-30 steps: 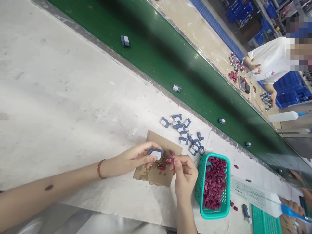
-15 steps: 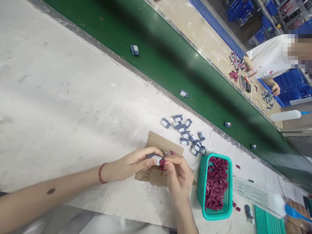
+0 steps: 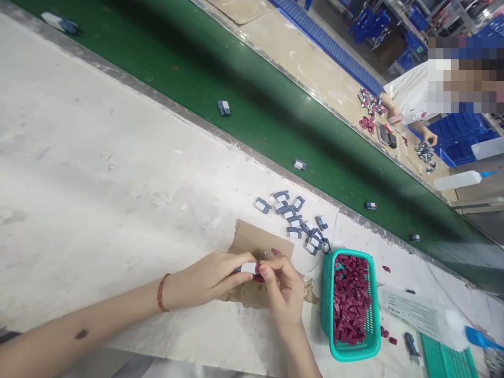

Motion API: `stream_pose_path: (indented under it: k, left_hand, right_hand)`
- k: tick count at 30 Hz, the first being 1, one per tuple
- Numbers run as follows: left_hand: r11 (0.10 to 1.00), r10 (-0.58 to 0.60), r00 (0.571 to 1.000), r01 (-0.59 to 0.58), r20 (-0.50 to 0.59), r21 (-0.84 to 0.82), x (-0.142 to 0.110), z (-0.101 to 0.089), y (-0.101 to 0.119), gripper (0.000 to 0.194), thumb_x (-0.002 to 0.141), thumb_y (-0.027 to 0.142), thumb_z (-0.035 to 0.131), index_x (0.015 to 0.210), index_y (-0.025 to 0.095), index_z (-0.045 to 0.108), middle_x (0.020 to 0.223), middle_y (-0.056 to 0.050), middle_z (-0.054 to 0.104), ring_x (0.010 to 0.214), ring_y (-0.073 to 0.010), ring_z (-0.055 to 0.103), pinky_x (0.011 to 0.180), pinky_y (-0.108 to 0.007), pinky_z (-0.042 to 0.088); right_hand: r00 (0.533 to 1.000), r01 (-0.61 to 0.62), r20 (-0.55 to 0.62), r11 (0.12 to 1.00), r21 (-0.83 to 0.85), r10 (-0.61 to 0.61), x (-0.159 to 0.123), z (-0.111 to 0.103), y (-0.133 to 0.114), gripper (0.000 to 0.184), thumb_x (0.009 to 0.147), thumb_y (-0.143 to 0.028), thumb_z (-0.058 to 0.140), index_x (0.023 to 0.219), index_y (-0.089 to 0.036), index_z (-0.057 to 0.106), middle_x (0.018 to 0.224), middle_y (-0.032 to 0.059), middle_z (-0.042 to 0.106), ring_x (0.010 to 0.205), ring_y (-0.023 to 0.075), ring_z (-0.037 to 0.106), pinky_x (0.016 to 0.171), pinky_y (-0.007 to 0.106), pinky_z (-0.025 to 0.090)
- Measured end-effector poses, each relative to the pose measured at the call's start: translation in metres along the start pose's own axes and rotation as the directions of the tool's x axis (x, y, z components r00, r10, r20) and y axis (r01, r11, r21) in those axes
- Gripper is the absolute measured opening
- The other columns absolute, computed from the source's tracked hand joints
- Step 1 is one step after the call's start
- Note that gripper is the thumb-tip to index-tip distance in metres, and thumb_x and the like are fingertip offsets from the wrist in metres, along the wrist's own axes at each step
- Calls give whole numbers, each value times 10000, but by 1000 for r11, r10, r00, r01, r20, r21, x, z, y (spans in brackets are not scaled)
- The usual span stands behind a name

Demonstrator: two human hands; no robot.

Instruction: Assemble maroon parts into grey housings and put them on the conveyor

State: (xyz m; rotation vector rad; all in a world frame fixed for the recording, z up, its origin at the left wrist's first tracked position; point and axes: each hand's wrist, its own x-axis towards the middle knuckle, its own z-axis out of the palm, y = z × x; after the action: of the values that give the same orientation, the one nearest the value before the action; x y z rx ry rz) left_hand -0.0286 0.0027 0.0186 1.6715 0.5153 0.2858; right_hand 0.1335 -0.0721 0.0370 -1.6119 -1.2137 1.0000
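Note:
My left hand [image 3: 220,274] grips a small blue-and-white plastic part [image 3: 248,268] between thumb and fingers, above a stained piece of cardboard [image 3: 252,239]. My right hand [image 3: 284,289] pinches a small maroon piece [image 3: 258,269] against the right end of that part; the fingertips hide most of it. Another maroon piece [image 3: 275,252] lies on the cardboard behind the right fingers. Beyond the cardboard lies a loose group of similar blue-and-white parts [image 3: 289,215]. Right of my right hand stands a green basket [image 3: 326,310] holding many maroon pieces [image 3: 350,302].
A green conveyor belt [image 3: 165,84] crosses diagonally, carrying several spaced blue-and-white parts. At right lie a clear glue bottle [image 3: 421,315] with a blue tip and a second green basket [image 3: 449,357]. Across the belt, a co-worker's hands [image 3: 429,137] are over small parts.
My right hand has brought the maroon piece left onto the end of the blue-and-white part. Parts on the belt have shifted, and another has come into view at upper left.

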Motion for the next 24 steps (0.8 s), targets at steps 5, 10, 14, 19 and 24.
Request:
stream_pose_path:
  k: [5, 10, 14, 19, 24]
  left_hand:
    - [991, -6, 1000, 3, 24, 134, 3, 0, 7, 284, 981, 354, 282, 781, 211, 423, 661, 15, 525, 553, -151, 490, 531, -244, 328]
    - [934, 83, 991, -114, 103, 339, 30, -13, 20, 360, 983, 385, 315, 814, 193, 568, 764, -33, 645, 665, -184, 584, 621, -257, 409]
    - [862, 176, 984, -146, -16, 486, 87, -45, 15, 405, 976, 403, 320, 1152, 199, 622, 1134, -85, 682, 1002, -240, 610, 885, -318, 442]
    - [635, 268, 922, 48, -278, 771, 178, -95, -12, 532, 927, 399, 339, 1290, 88, 572, 1136, -173, 658, 1049, -333, 557, 942, -459, 421]
    - [504, 323, 902, 93, -287, 859, 232, -106, -32, 490, 892, 351, 365, 1202, 78, 627, 1188, -193, 621, 1143, -364, 501, 999, -499, 377]
  right_hand:
    - [999, -8, -43, 999, 44, 10, -5, 1, 0, 211, 910, -300, 553, 737, -190, 604, 696, 5, 669, 650, 131, 610, 607, 224, 470]
    - [997, -16, -73, 995, 95, 23, -8, -13, 6, 197, 922, -337, 532, 912, -189, 661, 717, 5, 661, 632, 133, 614, 579, 224, 484]
    - [975, -7, -224, 998, -55, -6, -24, -43, 11, 266, 925, -308, 527, 1146, -220, 645, 801, 16, 674, 696, 149, 634, 644, 251, 511]
    - [929, -70, -362, 922, -382, -80, -53, -109, 23, 216, 933, -261, 482, 998, -219, 684, 926, 66, 684, 833, 194, 646, 685, 290, 513]
    - [906, -199, -404, 713, -672, -128, -67, -168, 43, 211, 924, -270, 466, 985, -213, 660, 958, 84, 669, 914, 254, 606, 812, 403, 490]
